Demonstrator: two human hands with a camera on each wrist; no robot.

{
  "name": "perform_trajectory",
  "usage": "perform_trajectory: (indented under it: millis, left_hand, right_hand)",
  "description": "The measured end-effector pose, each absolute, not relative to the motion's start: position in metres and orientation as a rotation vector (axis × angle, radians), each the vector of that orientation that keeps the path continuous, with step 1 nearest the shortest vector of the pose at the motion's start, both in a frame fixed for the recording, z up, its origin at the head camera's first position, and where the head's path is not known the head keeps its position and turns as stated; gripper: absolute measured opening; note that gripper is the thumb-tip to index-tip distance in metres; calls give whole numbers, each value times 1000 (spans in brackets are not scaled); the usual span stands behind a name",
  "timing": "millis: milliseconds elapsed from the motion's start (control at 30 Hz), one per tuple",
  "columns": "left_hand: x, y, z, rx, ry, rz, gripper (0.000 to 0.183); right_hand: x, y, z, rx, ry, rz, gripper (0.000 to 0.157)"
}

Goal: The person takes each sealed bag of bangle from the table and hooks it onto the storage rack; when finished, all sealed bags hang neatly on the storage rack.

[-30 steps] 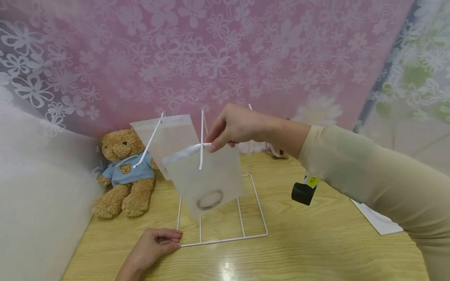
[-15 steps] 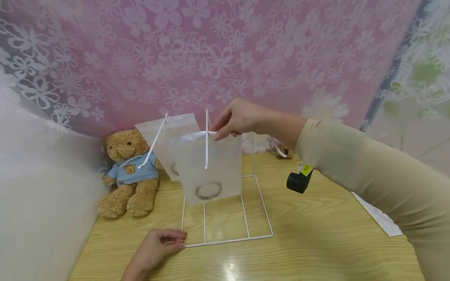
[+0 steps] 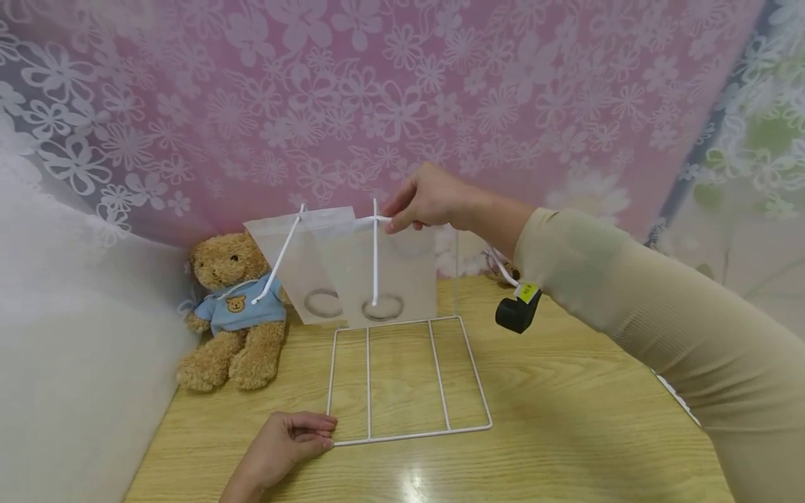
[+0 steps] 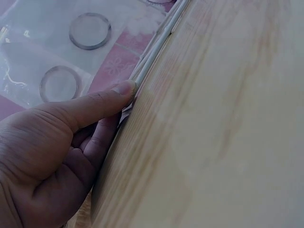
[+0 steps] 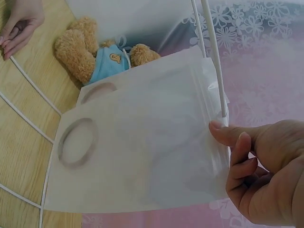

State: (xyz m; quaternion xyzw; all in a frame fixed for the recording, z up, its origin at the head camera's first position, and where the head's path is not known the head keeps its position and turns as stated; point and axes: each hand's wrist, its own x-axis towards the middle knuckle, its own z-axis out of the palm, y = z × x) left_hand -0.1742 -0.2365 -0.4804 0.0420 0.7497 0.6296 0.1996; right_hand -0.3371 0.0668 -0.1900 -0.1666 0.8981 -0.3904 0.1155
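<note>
While the left hand has the near corner of the rack at lower centre, thumb and fingertips drawn together on the wire, the right hand pinches the top edge of the bag at frame centre. Thumb against fingers, right side: no visible gap beyond the film.

Bag orientation, from where I stand: long axis roughly upright, sealed strip up, ring down at the foot. Right wrist view: same axis lies across the frame, sealed strip to the right, ring to the left. The hook crosses the bag's top edge, its prong in front, running straight down the frame; whether it passes through a hole, I cannot tell.

Rear bag, left of centre: tilted, partly behind the first. Bear sits at left on the table.
</note>
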Motion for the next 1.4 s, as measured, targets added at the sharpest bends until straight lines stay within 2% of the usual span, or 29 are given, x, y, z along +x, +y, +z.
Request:
perform_trajectory:
  millis: [367, 600, 967, 1400]
  left_hand:
    - [-175, -237, -482, 118, 2093, 1761, 42]
    - [-175, -237, -481, 117, 2089, 1760, 43]
    - [-175, -238, -483, 141, 2094, 1771, 42]
    - [-174, -238, -481, 153, 2103, 1761, 40]
  right_hand:
    - [-341, 68, -194, -454, 2620, -1203, 26]
    - [-338, 80, -189, -468, 2612, -1221, 31]
    - [-334, 96, -182, -434, 2518, -1375, 29]
    - [-303, 114, -172, -486, 2341, -1597, 37]
